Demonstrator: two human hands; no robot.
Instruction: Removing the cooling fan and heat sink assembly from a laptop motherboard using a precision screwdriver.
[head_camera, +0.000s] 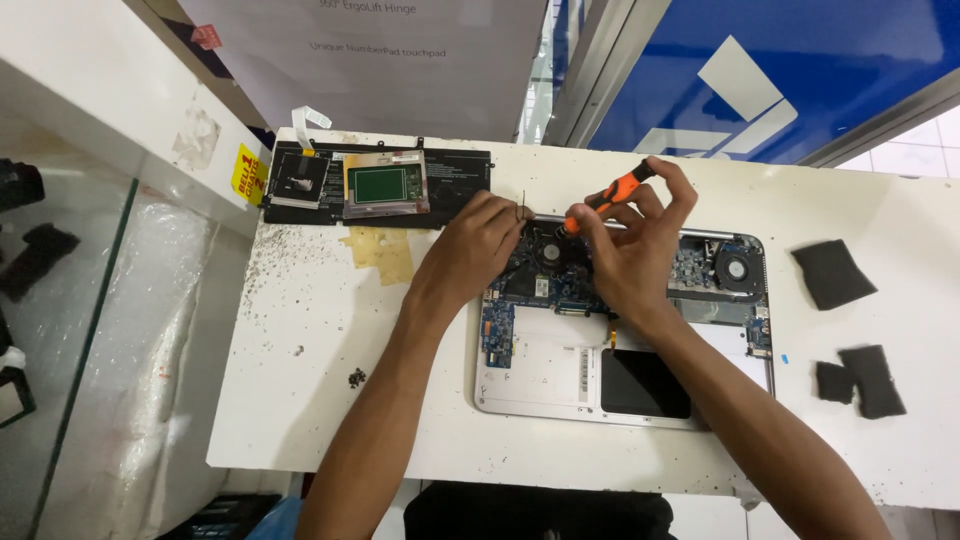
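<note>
Nearest, under both wrists, the opened laptop (560, 370) lies flat. The left hand (478, 248) presses half-curled fingers, holding nothing, beside the fan (548, 252). The right hand (628, 250) pinches an orange screwdriver (605, 200), tip down by the fan — likely unscrewing; steady downward pressure is needed.

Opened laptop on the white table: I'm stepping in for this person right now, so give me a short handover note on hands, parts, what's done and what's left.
Right hand: holds an orange-and-black screwdriver, tip down near the left fan.
Left hand: rests on the open laptop at its upper left corner, steadying it.
Parts: removed black battery pack lies at the table's far left; loose screws left of the laptop; black foam pieces to the right.
Done: bottom cover off, battery out.
Left: board and both fans are in place.
</note>
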